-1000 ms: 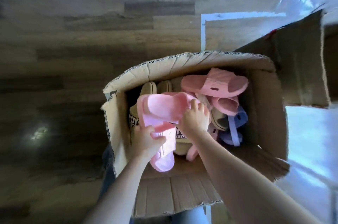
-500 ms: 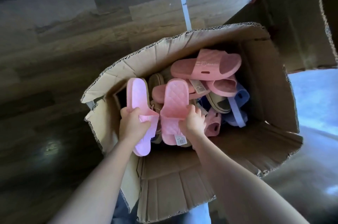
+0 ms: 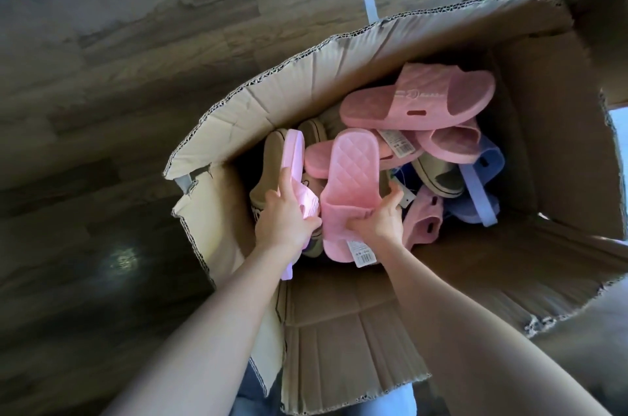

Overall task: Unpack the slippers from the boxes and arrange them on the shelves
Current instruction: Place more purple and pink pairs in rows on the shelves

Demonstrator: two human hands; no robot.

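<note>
Pair now split, no longer overlapped. Left grip (image 3: pixel 282 220) curled round pale pink slipper (image 3: pixel 294 157), turned on edge. Right grip (image 3: pixel 379 223) clamped on quilted pink slipper (image 3: pixel 353 174). Both above pile inside cardboard box (image 3: pixel 306 75). Likely ready for lift-out; shelves unseen.

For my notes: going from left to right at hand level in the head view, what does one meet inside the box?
In order: left hand gripping pale slipper → right hand gripping quilted slipper → blue slipper.
</note>
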